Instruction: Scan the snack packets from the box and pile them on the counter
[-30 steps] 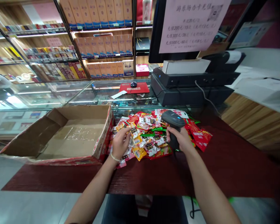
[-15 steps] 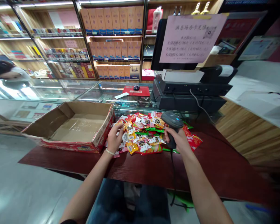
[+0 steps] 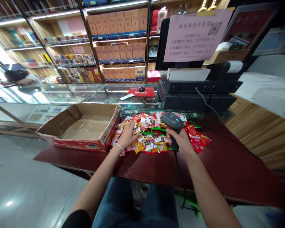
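Observation:
My right hand (image 3: pixel 180 139) is wrapped round the handle of a black barcode scanner (image 3: pixel 172 120), held over the right part of a pile of snack packets (image 3: pixel 148 143). The packets are small and shiny, in orange, white, red and green. My left hand (image 3: pixel 129 135) lies over the left side of the pile with its fingers stretched out. It seems to touch the packets beneath, which it partly hides. Larger red packets (image 3: pixel 196 139) lie right of the scanner. Left of the pile stands an open cardboard box (image 3: pixel 85 126) with a red printed outside.
Behind the pile, a glass counter holds a mouse (image 3: pixel 141 89) on a red mat (image 3: pixel 148 92). A monitor with a pink sign (image 3: pixel 194 38) stands above dark till equipment (image 3: pixel 197 99). The scanner's cable hangs over the table edge. Another person (image 3: pixel 23 80) is at far left.
My left hand has gone from curled fingers at the pile's left edge to stretched fingers lying further over the packets. The scanner stays in my right hand. The whole view has shifted slightly.

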### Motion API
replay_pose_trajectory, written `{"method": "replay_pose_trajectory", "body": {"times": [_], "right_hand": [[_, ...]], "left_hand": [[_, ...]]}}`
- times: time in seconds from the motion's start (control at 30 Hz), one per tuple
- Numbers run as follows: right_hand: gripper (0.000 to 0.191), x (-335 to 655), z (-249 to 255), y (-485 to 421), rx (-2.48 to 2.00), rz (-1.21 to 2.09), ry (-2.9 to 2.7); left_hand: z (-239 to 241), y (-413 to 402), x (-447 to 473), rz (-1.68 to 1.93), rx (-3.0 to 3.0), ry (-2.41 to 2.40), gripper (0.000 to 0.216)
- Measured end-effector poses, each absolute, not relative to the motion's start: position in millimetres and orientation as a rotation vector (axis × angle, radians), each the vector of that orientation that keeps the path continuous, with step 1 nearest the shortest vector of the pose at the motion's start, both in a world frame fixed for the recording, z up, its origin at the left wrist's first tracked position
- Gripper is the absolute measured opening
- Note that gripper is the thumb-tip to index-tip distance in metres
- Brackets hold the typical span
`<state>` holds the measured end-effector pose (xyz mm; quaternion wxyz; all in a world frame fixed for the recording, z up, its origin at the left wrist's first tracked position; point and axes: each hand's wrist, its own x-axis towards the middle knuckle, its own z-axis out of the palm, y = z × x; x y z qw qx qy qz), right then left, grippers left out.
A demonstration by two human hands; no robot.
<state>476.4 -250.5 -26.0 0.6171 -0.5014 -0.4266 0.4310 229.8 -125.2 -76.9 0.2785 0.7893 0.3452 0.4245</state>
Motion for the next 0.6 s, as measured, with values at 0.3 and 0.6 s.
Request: {"method": "replay_pose_trajectory", "body": {"times": [0.3,0.6], "right_hand": [[0.034,448.6,-40.2,-243.2,-1.189,0.989,-0.997],[0.033,412.2,-27.7,-215.5,-1.138,1.022,-1.093]], "left_hand": [[-93.9,-124.5,219.7,1.091,2.053,0.894,0.036],[-79.5,-106.4,228.6,1.366,0.783,0.63,0.027]]}}
